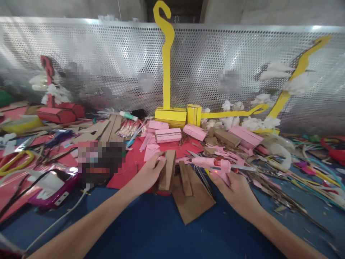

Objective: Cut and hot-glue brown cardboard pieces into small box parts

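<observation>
My left hand point(151, 171) is closed on a folded brown cardboard piece point(167, 171), held upright above the table. In my right hand point(237, 190) is a pink hot glue gun point(212, 164), its nozzle pointing left toward the cardboard and a clear glue stick point(244, 167) sticking out of its back. Between the hands lies a flat brown cardboard sheet point(192, 205), with a narrow cardboard strip point(185, 180) on it. Scissors point(202, 178) lie partly hidden behind the sheet and the glue gun.
Yellow hook-shaped pieces on box bases point(170, 116) and pink paper-covered boxes point(168, 135) stand behind. A purple power strip point(54, 190) with cables is at left, beside yellow-handled scissors point(17, 162). Paper scraps and twigs point(293, 201) spread right. A perforated metal panel point(113, 64) closes the back.
</observation>
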A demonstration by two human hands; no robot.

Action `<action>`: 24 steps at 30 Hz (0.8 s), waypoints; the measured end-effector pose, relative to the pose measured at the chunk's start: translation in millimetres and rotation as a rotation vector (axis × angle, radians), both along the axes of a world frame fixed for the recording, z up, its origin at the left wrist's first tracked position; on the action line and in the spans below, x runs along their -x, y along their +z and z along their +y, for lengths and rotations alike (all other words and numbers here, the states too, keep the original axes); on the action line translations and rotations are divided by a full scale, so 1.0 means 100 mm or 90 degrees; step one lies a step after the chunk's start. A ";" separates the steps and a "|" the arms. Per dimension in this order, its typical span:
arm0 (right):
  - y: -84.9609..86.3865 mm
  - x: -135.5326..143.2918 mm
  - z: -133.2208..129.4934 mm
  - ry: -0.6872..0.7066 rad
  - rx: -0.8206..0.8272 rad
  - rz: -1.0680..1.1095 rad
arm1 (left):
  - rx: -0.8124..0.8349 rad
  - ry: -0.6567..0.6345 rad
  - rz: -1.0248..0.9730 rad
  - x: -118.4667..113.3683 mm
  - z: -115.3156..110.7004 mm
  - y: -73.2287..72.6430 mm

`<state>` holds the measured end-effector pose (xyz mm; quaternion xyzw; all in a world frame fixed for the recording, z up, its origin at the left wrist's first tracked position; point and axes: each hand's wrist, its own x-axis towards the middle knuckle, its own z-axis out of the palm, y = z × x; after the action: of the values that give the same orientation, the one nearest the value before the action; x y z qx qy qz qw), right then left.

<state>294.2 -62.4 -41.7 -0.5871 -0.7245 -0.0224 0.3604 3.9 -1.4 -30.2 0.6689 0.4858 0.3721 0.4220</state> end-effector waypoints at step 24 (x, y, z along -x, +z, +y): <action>-0.05 -0.01 0.02 0.011 0.004 0.048 | -0.250 0.377 0.756 0.77 0.11 0.33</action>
<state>295.6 -60.2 -46.8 -0.5822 -0.7156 0.0056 0.3859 -73.4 9.3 2.7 0.6624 0.7206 0.1231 -0.1637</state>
